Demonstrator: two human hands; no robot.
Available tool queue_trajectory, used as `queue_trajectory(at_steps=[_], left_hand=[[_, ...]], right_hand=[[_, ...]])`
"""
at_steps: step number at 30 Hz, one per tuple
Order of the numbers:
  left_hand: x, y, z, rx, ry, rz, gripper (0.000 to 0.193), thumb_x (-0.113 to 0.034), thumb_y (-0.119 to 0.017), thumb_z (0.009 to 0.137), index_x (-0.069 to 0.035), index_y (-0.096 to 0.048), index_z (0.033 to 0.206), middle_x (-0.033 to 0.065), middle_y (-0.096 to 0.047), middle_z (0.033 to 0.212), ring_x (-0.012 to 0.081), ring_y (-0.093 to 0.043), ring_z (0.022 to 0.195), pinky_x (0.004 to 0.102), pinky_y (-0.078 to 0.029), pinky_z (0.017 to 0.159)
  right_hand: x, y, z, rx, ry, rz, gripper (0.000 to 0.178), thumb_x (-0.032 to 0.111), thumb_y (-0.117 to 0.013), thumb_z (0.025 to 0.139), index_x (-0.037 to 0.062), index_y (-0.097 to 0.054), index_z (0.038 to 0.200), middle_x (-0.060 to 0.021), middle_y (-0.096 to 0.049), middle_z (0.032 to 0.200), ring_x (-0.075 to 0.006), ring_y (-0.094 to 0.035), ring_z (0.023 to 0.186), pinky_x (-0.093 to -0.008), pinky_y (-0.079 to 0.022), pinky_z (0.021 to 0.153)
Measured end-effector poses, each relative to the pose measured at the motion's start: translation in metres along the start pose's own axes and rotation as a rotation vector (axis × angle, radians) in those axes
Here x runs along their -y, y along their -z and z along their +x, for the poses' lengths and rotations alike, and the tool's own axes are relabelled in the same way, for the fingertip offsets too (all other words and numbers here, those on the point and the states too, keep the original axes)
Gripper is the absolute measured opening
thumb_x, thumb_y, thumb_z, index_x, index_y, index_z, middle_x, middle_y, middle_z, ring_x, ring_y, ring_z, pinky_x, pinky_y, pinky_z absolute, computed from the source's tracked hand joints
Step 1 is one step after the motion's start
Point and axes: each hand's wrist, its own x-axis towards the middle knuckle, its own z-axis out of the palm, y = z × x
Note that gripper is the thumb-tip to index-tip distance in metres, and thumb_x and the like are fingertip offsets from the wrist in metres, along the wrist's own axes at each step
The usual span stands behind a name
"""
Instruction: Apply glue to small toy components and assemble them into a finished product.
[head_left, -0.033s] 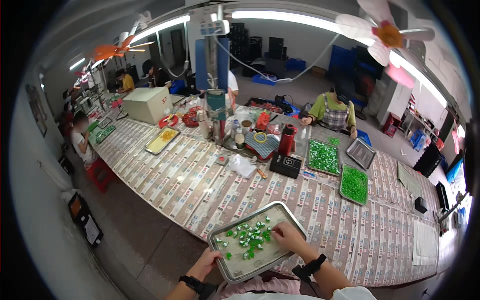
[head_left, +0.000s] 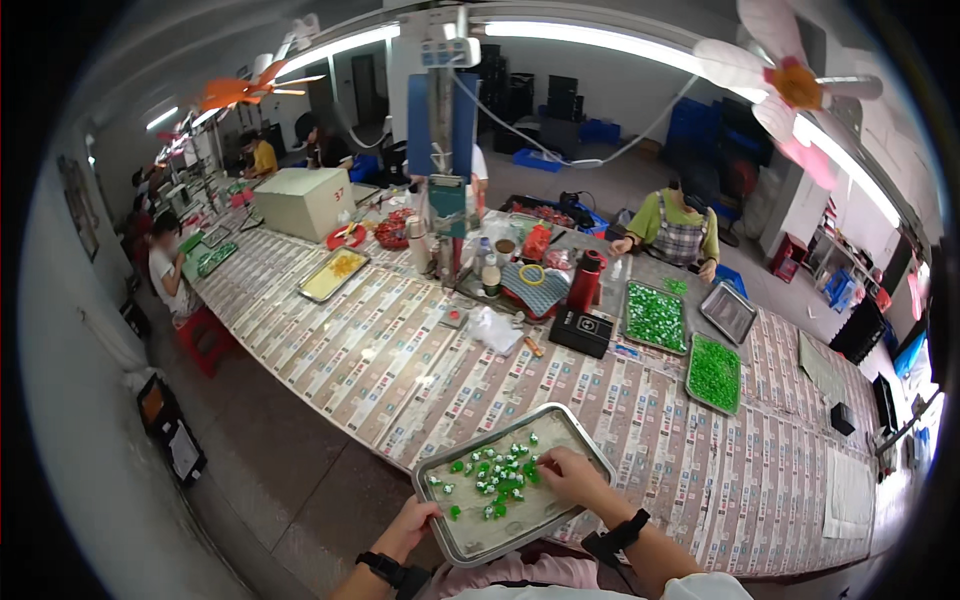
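Observation:
A rectangular metal tray [head_left: 562, 430] is tilted at the near table edge, in front of my body. Small green-and-white pieces [head_left: 497, 469] lie loosely grouped in it, with a few all-green ones among them. My left hand [head_left: 412, 522] is closed on the tray's left rim, thumb on top. Inside the tray, my right hand [head_left: 572, 476] reaches to the right side of the group with its fingers bent and drawn together. Whatever is between those fingertips is too small or hidden to make out.
Across the table are a tray of green-and-white pieces [head_left: 655, 318], a tray of green pieces [head_left: 714, 375], a black box [head_left: 580, 333], a red flask [head_left: 585, 281] and a yellow-piece tray [head_left: 333, 275]. A co-worker in green [head_left: 680, 232] sits opposite. A post [head_left: 447, 215] rises mid-table.
The view has shifted slightly, so the background sits a little further right and lower. My right hand has moved slightly left over the pieces. My left hand keeps its hold on the tray.

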Motion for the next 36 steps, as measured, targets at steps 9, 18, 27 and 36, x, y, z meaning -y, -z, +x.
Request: queue_trajectory(at_steps=[9, 18, 27, 36], left_hand=[[-0.023, 0.187, -0.104, -0.245, -0.181, -0.154, 0.038, 0.001, -0.050, 0.064, 0.004, -0.050, 0.101, 0.0098, -0.058, 0.087, 0.0196, -0.060, 0.074, 0.0295, -0.050, 0.066], [0.004, 0.308, -0.180, -0.615, -0.292, -0.403, 0.033, -0.001, -0.053, 0.064, 0.005, -0.050, 0.097, 0.0088, -0.056, 0.083, 0.0188, -0.056, 0.071, 0.0308, -0.048, 0.067], [-0.056, 0.440, -0.195, -0.778, -0.438, -0.520, 0.040, -0.002, -0.052, 0.064, 0.006, -0.051, 0.104, 0.0095, -0.059, 0.092, 0.0190, -0.059, 0.080, 0.0318, -0.050, 0.073], [-0.179, 0.590, -0.197, -0.908, -0.506, -0.579, 0.039, -0.005, -0.054, 0.068, 0.004, -0.051, 0.106, 0.0102, -0.059, 0.094, 0.0187, -0.060, 0.081, 0.0328, -0.051, 0.074]], right_hand=[[0.143, -0.149, 0.089, 0.038, 0.253, 0.155, 0.022, 0.012, -0.061, 0.078, 0.0045, -0.056, 0.099, -0.0141, -0.050, 0.100, -0.0269, -0.055, 0.083, -0.0342, -0.048, 0.066], [0.273, -0.330, 0.137, 0.662, 0.748, 0.025, 0.026, 0.011, -0.062, 0.077, 0.0038, -0.055, 0.102, -0.0153, -0.055, 0.102, -0.0336, -0.051, 0.098, -0.0387, -0.042, 0.085], [0.392, -0.458, 0.267, 0.743, 0.752, 0.129, 0.027, 0.008, -0.060, 0.078, 0.0004, -0.055, 0.103, -0.0156, -0.056, 0.100, -0.0325, -0.053, 0.098, -0.0354, -0.043, 0.082], [0.526, -0.624, 0.360, 0.890, 1.046, 0.011, 0.031, 0.015, -0.058, 0.079, 0.0015, -0.054, 0.106, -0.0163, -0.052, 0.110, -0.0346, -0.049, 0.104, -0.0401, -0.040, 0.090]])
